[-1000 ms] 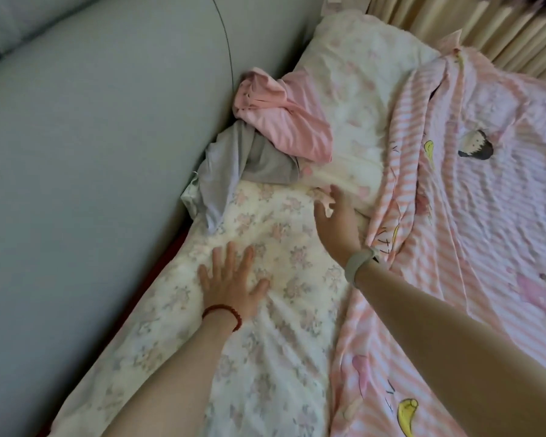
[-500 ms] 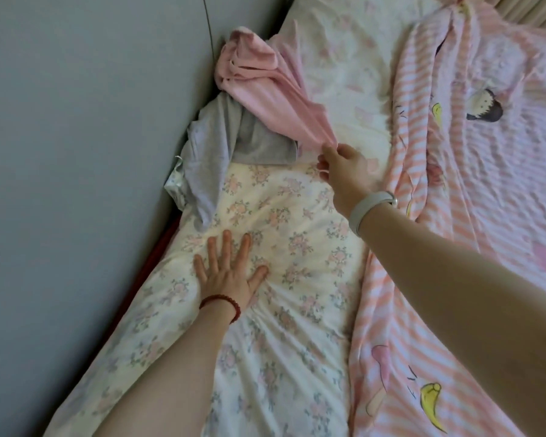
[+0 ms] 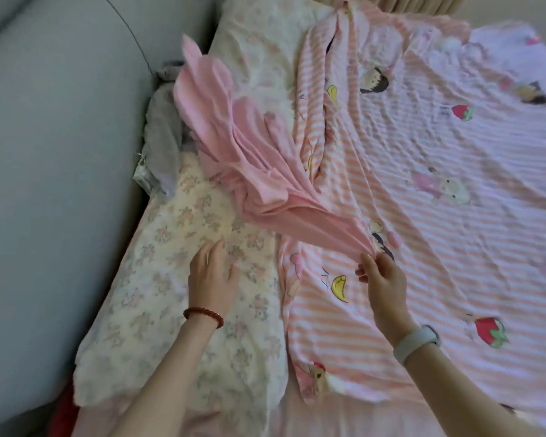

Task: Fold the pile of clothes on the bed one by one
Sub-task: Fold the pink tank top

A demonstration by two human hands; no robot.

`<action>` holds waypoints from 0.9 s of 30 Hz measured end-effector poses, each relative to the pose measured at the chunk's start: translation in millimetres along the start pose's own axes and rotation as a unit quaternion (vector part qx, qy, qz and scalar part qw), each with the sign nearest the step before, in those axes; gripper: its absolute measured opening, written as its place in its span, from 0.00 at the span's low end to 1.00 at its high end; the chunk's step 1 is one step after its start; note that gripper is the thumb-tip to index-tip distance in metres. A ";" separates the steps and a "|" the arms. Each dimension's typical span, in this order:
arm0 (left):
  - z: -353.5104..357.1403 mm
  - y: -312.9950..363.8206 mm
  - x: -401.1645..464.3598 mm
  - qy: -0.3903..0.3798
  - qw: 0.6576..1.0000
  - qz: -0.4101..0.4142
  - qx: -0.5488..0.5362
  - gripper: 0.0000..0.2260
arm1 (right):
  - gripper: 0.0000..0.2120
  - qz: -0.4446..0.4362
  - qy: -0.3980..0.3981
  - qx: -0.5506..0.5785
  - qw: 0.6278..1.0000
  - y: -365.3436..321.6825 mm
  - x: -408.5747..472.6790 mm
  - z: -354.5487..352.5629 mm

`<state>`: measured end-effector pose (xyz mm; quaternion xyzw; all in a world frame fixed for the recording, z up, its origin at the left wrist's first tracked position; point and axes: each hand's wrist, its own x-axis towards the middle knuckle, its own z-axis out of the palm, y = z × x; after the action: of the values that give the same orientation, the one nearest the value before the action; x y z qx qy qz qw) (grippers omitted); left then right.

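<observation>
Pink garment (image 3: 234,159): stretched diagonally up-left from right hand (image 3: 379,279), fingers (image 3: 368,263) pinching its near corner; left hand (image 3: 211,272) flat on floral quilt (image 3: 171,247).

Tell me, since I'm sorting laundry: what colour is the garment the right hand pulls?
Plain pink garment, clearest in the head view.

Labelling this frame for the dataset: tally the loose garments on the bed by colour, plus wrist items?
Pink garment, its end pinched by the right hand: 1
Grey garment, bunched by the headboard: 1
Red bead bracelet, left wrist: 1
Pale wristband, right wrist: 1
Total: 4
</observation>
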<state>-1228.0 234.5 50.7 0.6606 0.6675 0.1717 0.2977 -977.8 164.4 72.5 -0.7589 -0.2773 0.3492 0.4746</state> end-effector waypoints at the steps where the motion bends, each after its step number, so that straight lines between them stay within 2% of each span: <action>1: 6.7 15.0 -16.6 0.000 1.000 0.023 0.000 0.21 | 0.11 0.014 0.022 0.009 1.000 12.0 -10.8 -26.7; 4: 35.8 64.3 -59.1 -0.015 0.996 0.089 0.018 0.24 | 0.12 0.042 0.063 0.005 0.997 49.1 -38.3 -110.9; 9: 116.3 154.6 -125.0 -0.120 0.968 0.187 0.118 0.36 | 0.13 0.063 0.136 -0.019 0.989 92.3 -55.5 -250.7; 13: 198.2 208.3 -172.6 -0.263 0.936 0.124 0.200 0.39 | 0.11 0.103 0.201 -0.032 0.974 130.9 -62.4 -359.1; 17: 264.6 227.7 -214.5 -0.314 0.918 0.109 0.215 0.34 | 0.08 0.154 0.254 -0.061 0.953 184.3 -73.8 -447.5; 20: 294.5 226.2 -236.5 -0.329 0.912 0.110 0.218 0.28 | 0.09 0.208 0.184 -0.166 0.946 219.6 -77.0 -473.2; 21: 300.7 223.4 -241.3 -0.323 0.912 0.108 0.228 0.27 | 0.12 0.205 0.155 -0.207 0.944 226.0 -75.4 -471.4; 24: 309.3 213.2 -250.6 -0.302 0.911 0.109 0.260 0.22 | 0.21 0.108 0.077 -0.315 0.940 228.3 -66.4 -442.3; 27: 312.3 197.4 -248.9 -0.311 0.898 0.121 0.288 0.25 | 0.24 -0.039 -0.030 -0.372 0.927 226.8 -53.9 -396.4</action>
<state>-891.7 -48.2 -22.4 0.8128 0.4758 -0.2076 0.2642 -675.6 -174.7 0.7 -0.8587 -0.4308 0.2252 0.1624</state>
